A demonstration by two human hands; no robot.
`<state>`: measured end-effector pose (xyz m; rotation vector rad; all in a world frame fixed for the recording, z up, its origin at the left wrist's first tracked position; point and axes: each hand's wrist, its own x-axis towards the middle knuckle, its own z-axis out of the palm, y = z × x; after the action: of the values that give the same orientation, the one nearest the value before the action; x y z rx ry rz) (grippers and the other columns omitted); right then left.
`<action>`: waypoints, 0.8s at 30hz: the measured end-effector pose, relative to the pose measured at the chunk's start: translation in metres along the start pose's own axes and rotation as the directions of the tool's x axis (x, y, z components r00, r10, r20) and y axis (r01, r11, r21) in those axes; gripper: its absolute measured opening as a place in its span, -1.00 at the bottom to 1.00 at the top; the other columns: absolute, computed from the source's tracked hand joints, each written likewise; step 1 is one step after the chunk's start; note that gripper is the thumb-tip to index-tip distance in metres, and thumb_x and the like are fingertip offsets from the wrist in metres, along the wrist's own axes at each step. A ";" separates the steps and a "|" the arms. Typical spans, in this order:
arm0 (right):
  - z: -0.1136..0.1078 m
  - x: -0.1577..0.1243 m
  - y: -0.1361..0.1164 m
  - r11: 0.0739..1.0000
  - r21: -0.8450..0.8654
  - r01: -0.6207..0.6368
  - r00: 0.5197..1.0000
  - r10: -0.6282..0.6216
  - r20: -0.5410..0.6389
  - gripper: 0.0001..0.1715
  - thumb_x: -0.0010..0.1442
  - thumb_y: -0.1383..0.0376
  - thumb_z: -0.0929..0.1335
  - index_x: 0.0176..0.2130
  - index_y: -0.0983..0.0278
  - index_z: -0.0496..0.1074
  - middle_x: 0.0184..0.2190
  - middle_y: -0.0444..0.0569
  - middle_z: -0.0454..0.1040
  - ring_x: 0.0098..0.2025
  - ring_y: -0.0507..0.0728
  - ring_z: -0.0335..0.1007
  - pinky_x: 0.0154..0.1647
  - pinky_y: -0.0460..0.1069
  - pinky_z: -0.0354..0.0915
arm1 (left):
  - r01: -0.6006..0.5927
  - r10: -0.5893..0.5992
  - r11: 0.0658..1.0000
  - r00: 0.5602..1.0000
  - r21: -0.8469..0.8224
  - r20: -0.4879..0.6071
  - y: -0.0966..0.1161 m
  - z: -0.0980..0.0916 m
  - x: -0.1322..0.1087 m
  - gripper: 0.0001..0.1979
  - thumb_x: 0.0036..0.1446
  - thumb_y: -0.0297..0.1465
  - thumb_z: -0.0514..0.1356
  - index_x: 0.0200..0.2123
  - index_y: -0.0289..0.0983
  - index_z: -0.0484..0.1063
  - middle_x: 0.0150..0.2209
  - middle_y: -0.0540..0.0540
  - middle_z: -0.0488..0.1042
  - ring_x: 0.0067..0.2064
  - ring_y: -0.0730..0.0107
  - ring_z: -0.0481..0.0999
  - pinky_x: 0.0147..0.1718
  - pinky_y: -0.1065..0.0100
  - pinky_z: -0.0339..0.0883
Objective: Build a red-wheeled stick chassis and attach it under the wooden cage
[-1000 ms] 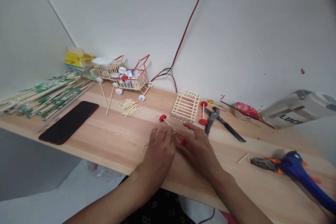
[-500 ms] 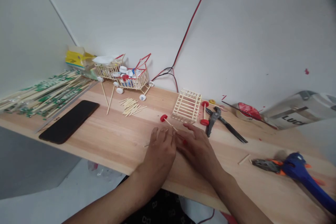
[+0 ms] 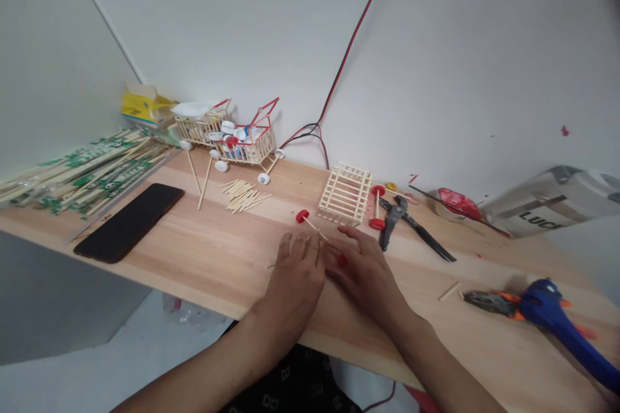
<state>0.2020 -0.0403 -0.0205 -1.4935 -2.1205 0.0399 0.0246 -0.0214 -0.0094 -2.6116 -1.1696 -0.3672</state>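
Note:
A thin wooden stick (image 3: 310, 224) with a red bottle cap (image 3: 302, 215) on its far end slants between my hands. A second red cap (image 3: 341, 261) shows at my right hand's fingers, seemingly on the same stick. My left hand (image 3: 295, 271) has its fingers bent and pressed together at the stick, over the table. Curled around the near part is my right hand (image 3: 365, 268), its fingertips partly hidden. Another stick end (image 3: 270, 266) pokes out beside my left hand. Beyond my hands lies a basket-like stick frame (image 3: 345, 192), with a finished pair of red wheels (image 3: 378, 208) to its right.
Pliers (image 3: 401, 222) lie to the right; farther right are combination pliers (image 3: 489, 302) and a blue glue gun (image 3: 552, 313). On the left are a phone (image 3: 130, 222), packaged chopsticks (image 3: 97, 171) and cut sticks (image 3: 241, 195). A small cart (image 3: 247, 150) with caps stands near the wall.
Both hands stay almost in place around the stick with the red caps. The view has shifted very slightly; nothing else has visibly moved.

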 end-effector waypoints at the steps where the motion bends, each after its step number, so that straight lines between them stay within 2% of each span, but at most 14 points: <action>1: 0.000 0.001 0.000 1.000 0.002 -0.005 1.000 0.005 0.001 -0.50 0.21 0.22 0.35 0.14 0.14 0.32 0.20 0.13 0.25 0.21 0.30 0.18 0.17 0.27 0.22 | -0.004 0.004 1.000 1.000 0.002 -0.004 0.000 0.000 0.000 -0.61 0.26 -0.50 0.04 0.13 -0.45 0.37 0.10 -0.28 0.43 0.09 0.02 0.36 0.11 -0.03 0.24; 5: 0.002 0.005 -0.003 1.000 -0.010 -0.008 1.000 0.008 0.016 -0.41 0.22 0.23 0.33 0.21 0.19 0.22 0.20 0.16 0.23 0.21 0.29 0.16 0.19 0.27 0.20 | -0.005 0.005 1.000 1.000 0.011 -0.005 0.000 -0.001 0.000 -0.60 0.26 -0.49 0.07 0.14 -0.46 0.36 0.11 -0.30 0.42 0.11 0.02 0.36 0.12 -0.02 0.23; 15: -0.003 0.011 -0.012 0.994 -0.111 0.004 0.994 0.008 0.107 -0.31 0.16 0.23 0.37 0.24 0.21 0.18 0.25 0.16 0.19 0.26 0.32 0.09 0.21 0.28 0.14 | 0.001 -0.001 1.000 1.000 0.012 -0.016 0.000 -0.002 -0.002 -0.58 0.25 -0.49 0.06 0.15 -0.49 0.33 0.09 -0.31 0.41 0.09 0.03 0.35 0.13 -0.03 0.21; 19: -0.003 0.017 -0.017 0.992 -0.128 0.017 0.989 0.002 0.148 -0.35 0.18 0.28 0.34 0.23 0.25 0.19 0.21 0.16 0.24 0.26 0.30 0.09 0.22 0.25 0.14 | -0.002 0.002 1.000 1.000 0.023 -0.015 0.000 -0.003 -0.002 -0.57 0.24 -0.49 0.07 0.16 -0.51 0.32 0.11 -0.34 0.39 0.10 0.02 0.34 0.14 -0.02 0.20; 24: 0.002 0.021 -0.016 0.994 -0.100 0.035 0.994 -0.024 0.104 -0.40 0.17 0.28 0.34 0.18 0.28 0.22 0.20 0.19 0.25 0.26 0.30 0.10 0.23 0.25 0.14 | 0.004 -0.003 0.999 1.000 0.045 -0.016 0.000 -0.003 -0.001 -0.57 0.25 -0.50 0.04 0.17 -0.50 0.32 0.12 -0.34 0.38 0.09 0.04 0.35 0.13 -0.01 0.22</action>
<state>0.1823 -0.0276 -0.0087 -1.5480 -2.2565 -0.0021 0.0237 -0.0234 -0.0071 -2.5637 -1.1641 -0.3568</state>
